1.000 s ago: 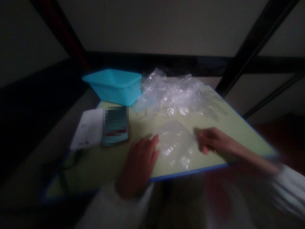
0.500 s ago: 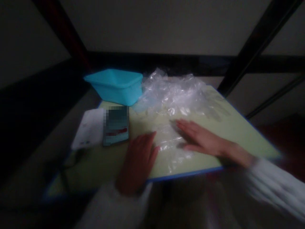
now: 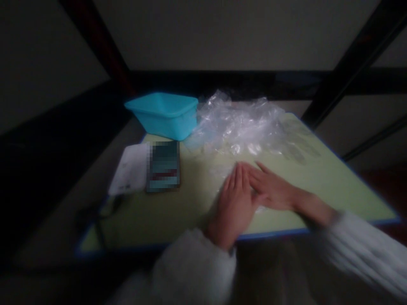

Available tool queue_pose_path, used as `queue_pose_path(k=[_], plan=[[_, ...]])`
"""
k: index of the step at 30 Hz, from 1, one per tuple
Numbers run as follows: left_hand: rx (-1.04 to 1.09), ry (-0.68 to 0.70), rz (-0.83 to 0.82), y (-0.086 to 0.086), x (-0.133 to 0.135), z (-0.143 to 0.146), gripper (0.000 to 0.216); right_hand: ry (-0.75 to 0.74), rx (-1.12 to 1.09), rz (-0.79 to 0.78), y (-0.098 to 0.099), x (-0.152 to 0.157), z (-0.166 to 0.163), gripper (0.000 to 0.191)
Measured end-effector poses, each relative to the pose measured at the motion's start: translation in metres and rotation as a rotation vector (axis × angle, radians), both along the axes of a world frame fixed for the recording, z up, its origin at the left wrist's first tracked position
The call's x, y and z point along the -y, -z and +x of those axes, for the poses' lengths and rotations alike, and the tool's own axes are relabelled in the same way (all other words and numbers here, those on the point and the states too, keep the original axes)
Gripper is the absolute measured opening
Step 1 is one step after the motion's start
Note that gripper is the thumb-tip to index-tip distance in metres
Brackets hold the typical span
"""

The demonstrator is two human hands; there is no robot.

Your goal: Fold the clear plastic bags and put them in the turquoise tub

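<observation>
1. Clear plastic is the main thing here: a thin, flat piece (image 3: 221, 170) near the front edge of the table, mostly covered by hands. A faint bit pokes out past the fingertips, plus a shiny scrap on the near side. Can't make out its full outline, sorry.
2. Left hand (image 3: 232, 197): palm down on top of that piece, fingers straight and close together, pointing away from the wearer. Not wrapped around anything that I can see.
3. Right hand (image 3: 272, 186): comes in from the side, also palm down and pretty flat, its fingers meeting the left ones. Not curled round anything either, though what's under the palm is hidden, so can't tell.
4. The thumb area between the two hands overlaps; too blurry to say more.
5. Behind them, a big crinkly heap of clear plastic (image 3: 243, 123) sits toward the far side of the table (image 3: 190, 212), which is yellowish-green with blue edging.
6. Left of the heap, right up by it: a turquoise tub (image 3: 168, 123).
7. Nearer, on the left: a pixelated dark rectangle (image 3: 163, 167) beside a white flat thing (image 3: 130, 169). No clue what either is.
</observation>
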State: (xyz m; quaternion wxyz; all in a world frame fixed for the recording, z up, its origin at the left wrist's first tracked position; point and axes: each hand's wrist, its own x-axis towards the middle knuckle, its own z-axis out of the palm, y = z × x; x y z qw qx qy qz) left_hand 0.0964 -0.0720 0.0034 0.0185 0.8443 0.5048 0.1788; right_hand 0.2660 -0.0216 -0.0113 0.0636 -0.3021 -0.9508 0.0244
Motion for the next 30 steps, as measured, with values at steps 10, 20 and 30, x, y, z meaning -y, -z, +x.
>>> queue_pose_path(k=[10, 20, 30], plan=[[-0.104, -0.075, 0.031, 0.015, 0.001, -0.03, 0.082, 0.029, -0.017, 0.041, -0.004, 0.005, -0.002, 0.082], [-0.16, -0.112, 0.022, 0.018, -0.002, -0.082, 0.072, 0.057, -0.022, 0.003, -0.007, 0.007, -0.004, 0.08], [0.13, 0.079, 0.003, 0.017, 0.005, -0.116, 0.057, -0.031, -0.271, -0.148, -0.035, 0.022, 0.019, 0.059]])
